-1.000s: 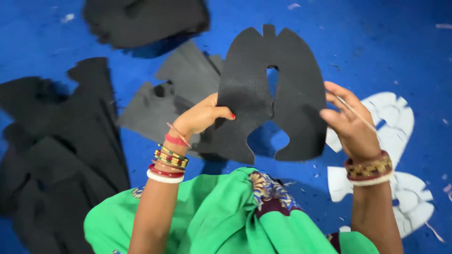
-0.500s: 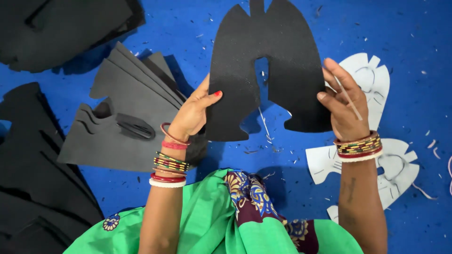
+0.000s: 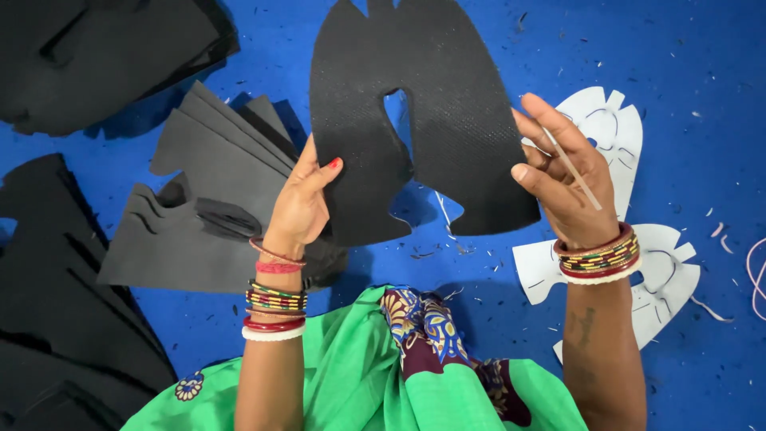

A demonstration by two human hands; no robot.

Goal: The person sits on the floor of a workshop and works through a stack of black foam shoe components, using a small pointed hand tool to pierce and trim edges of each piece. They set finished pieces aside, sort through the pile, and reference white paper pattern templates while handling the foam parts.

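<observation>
I hold a black textured cut-out piece (image 3: pixel 415 104), shaped like a shoe upper with a slot in its middle, up over the blue surface (image 3: pixel 702 72). My left hand (image 3: pixel 302 203) grips its lower left lobe between thumb and fingers. My right hand (image 3: pixel 562 179) pinches the right lobe's edge and also carries a thin pale stick (image 3: pixel 576 172) across its fingers. Both wrists wear several bangles.
A fanned stack of grey-black cut pieces (image 3: pixel 203 207) lies left of my left hand. More black sheets (image 3: pixel 96 56) lie at the upper left and lower left (image 3: pixel 64 335). White paper templates (image 3: pixel 662 271) lie under my right wrist. Green fabric (image 3: pixel 359 375) covers my lap.
The black piece has risen and come closer to the camera, now filling the upper middle. Both hands kept their grip on it.
</observation>
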